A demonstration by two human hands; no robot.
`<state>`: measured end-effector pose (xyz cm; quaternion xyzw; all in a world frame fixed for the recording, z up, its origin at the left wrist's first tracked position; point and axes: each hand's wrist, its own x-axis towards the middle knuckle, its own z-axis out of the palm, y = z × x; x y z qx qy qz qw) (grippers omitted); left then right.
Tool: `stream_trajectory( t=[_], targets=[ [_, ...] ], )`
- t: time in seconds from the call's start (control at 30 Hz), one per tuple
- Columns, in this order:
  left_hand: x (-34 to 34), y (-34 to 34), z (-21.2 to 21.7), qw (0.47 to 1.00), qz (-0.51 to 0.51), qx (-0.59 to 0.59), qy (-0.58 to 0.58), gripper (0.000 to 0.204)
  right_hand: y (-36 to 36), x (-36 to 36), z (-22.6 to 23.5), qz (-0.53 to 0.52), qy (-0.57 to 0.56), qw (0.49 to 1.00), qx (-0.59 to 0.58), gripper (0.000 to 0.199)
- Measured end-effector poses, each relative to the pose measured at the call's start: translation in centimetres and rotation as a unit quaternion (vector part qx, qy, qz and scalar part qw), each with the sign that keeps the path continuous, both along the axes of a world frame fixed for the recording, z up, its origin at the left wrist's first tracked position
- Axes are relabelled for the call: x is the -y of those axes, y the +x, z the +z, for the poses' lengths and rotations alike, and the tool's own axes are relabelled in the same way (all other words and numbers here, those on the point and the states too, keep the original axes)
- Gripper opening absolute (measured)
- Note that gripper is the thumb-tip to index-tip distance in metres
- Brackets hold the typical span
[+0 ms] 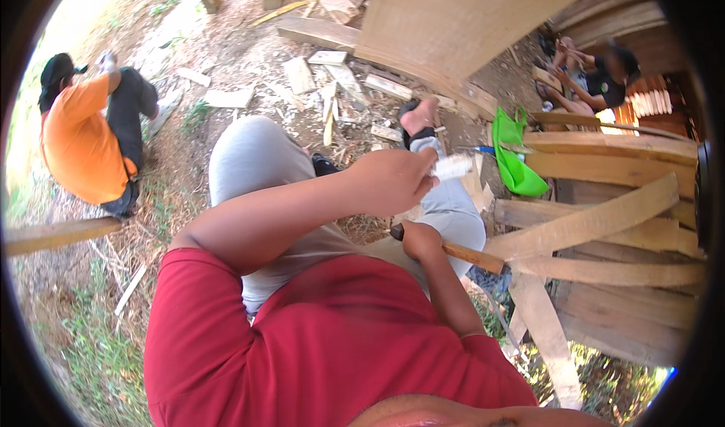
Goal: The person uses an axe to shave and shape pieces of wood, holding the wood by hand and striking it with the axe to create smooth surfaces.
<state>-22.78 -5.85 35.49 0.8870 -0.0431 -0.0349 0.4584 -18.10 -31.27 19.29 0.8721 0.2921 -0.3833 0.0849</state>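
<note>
We counted one pale stick (453, 166) pinched in our left hand (389, 179), one wooden handle (472, 256) gripped by our right hand (420, 240); stacked planks (604, 219) lay just beyond.

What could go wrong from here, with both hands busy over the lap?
The left hand pinches a small pale wood piece at its end, so it may slip. The right hand grips a wooden handle close below it; its working end is hidden. A bare foot lies just beyond, among loose wood scraps.
</note>
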Motion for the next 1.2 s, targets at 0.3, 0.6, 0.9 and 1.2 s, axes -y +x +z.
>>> stream_trajectory(
  t=[0.3, 0.6, 0.9, 1.2],
  targets=[
    [-0.9, 2.5, 2.3, 0.973, -0.153, -0.011, 0.172, 0.026, -0.6, -4.4, -10.4, 0.086, 0.077, 0.993, 0.023, 0.034],
    [-3.3, 5.4, -5.0, 0.929, -0.173, -0.124, 0.304, 0.032, -0.8, -4.7, -11.8, 0.176, -0.118, 0.975, -0.064, 0.026],
    [-4.7, 5.4, -2.0, 0.955, -0.135, -0.121, 0.236, 0.029, 0.4, -3.6, -14.6, 0.101, -0.094, 0.990, -0.016, 0.026],
    [-7.2, 5.7, -1.8, 0.953, -0.078, -0.148, 0.254, 0.035, -0.1, -3.9, -13.4, 0.144, -0.121, 0.982, -0.035, 0.029]
  ],
)
